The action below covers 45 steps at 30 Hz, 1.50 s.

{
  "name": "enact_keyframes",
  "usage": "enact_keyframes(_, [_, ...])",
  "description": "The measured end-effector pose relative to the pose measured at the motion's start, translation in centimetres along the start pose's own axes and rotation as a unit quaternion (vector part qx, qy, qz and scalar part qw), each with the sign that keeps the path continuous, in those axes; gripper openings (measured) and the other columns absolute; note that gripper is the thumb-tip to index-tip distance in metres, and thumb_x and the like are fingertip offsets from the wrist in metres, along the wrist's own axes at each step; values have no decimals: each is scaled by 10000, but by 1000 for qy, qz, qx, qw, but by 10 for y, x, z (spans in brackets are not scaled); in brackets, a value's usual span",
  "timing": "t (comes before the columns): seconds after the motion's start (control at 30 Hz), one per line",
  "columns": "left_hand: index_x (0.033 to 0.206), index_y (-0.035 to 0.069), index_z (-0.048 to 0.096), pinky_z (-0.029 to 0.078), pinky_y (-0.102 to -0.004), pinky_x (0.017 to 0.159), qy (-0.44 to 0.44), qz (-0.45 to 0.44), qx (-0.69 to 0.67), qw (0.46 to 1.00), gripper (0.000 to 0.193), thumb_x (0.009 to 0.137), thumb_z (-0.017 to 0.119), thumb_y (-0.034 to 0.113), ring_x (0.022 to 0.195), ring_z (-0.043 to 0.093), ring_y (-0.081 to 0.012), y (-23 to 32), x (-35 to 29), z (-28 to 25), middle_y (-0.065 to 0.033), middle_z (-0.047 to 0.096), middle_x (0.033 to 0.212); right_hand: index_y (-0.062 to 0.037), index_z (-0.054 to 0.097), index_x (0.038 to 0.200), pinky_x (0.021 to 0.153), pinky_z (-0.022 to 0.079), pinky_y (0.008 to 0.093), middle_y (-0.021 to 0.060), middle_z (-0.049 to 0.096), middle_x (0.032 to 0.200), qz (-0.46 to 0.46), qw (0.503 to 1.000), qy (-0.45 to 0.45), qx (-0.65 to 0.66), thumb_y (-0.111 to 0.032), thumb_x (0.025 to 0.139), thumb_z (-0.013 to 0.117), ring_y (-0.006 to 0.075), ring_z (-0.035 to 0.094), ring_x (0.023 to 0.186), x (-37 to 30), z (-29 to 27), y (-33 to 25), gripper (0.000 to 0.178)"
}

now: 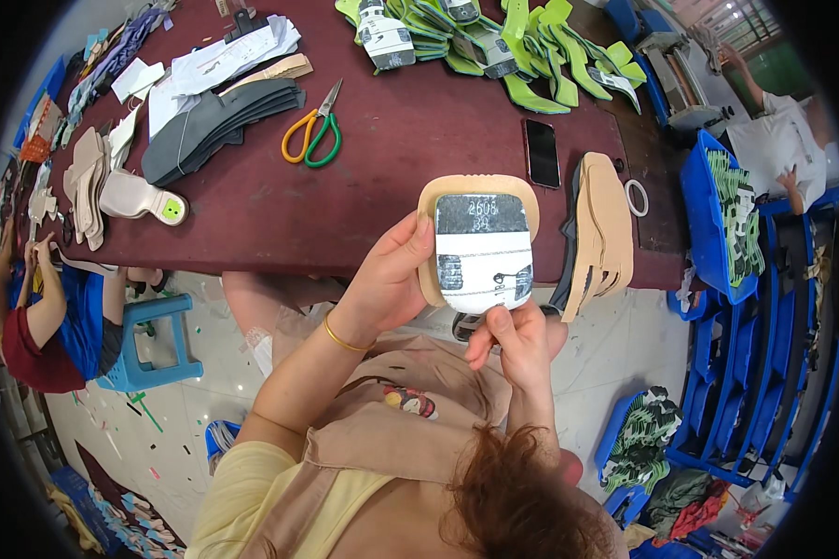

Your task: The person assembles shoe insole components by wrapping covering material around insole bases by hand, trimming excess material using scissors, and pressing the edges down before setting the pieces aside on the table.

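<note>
At the far left, beside a co-worker's maroon sleeve (pixel 23 340), a blue plastic stool (pixel 170 368) stands on the glossy pale floor (pixel 216 321). On your matte maroon desk (pixel 373 205) you have flat beige sole shapes (pixel 86 182) in a loose overlapping pile, next to a smooth pale insole (pixel 140 196) with a lime-green patch on its rounded end. Further right lies a curved stack of dark grey pieces (pixel 219 126), tied with thin string, near creased white papers (pixel 228 61). The scissors (pixel 315 126) rest with metal blades closed and one yellow, one green looped handle.

Your left hand (pixel 387 275) is closed on a tan piece (pixel 429 197) with softly rounded corners and a ridged top edge, thumb pressed on its face. Against it, in front of you over the near edge of the desk, sits a rounded white-and-grey pad (pixel 483 242), crossed by thin cords. Your right hand (pixel 520 349) is at the pad's lower edge, thumb and fingers narrow; you cannot tell whether they grip it.

Beyond, glossy lime-green pieces (pixel 543 56) fan out in bundles. To the right are a slim black phone (pixel 542 154), a layered tan stack (pixel 604 224), a white ring (pixel 636 197) and a blue plastic crate (pixel 695 191).
</note>
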<state>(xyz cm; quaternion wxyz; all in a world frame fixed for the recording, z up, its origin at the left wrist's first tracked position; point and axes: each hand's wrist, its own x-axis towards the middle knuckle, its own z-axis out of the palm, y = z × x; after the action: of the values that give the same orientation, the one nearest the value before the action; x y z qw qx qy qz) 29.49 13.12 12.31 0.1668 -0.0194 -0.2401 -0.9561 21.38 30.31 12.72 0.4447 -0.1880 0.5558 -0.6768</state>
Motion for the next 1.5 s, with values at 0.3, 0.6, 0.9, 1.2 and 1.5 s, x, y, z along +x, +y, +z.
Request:
enact_keyframes(0.3, [1277, 4, 424, 454, -348, 944, 8, -13, -1, 1000, 401, 994, 393, 286, 1116, 539, -180, 0, -1, -1, -87, 543, 1222, 64, 470, 1057, 378, 470, 233, 134, 597, 595, -26, 999, 19, -40, -347, 916, 566, 170, 586, 448, 4, 5, -1, 445])
enact_keyframes(0.6, [1258, 16, 447, 475, -370, 931, 2, -18, 45, 999, 367, 984, 426, 260, 1107, 562, -197, 8, -1, -3, -92, 554, 1224, 34, 419, 1138, 404, 489, 228, 100, 608, 795, 11, 1000, 6, -18, -303, 889, 621, 135, 598, 521, 9, -2, 2, 465])
enact_keyframes(0.9, [1249, -14, 462, 483, -341, 923, 118, -39, 84, 989, 357, 930, 521, 136, 1064, 589, -190, 32, 9, -9, -117, 587, 1175, -27, 388, 1293, 434, 434, 177, 39, 584, 762, 22, 995, 26, -97, -113, 897, 585, 88, 556, 534, 8, -39, -25, 450])
enact_keyframes(1.2, [1221, -41, 472, 498, -351, 916, 75, -121, -14, 990, 337, 936, 505, 137, 1050, 601, -212, 33, 17, -14, -139, 585, 1173, 39, 550, 1144, 826, 467, 271, 73, 625, 1032, -83, 985, -137, -63, -19, 829, 637, 125, 575, 954, 61, -29, -28, 332])
enact_keyframes(1.5, [1195, -41, 486, 497, -373, 923, 136, -143, -87, 977, 310, 933, 509, 124, 1040, 604, -234, 34, 16, -24, -143, 594, 1150, 67, 626, 1051, 753, 502, 257, 77, 672, 961, -16, 982, -186, -9, -17, 860, 595, 111, 622, 853, 65, -26, -12, 210])
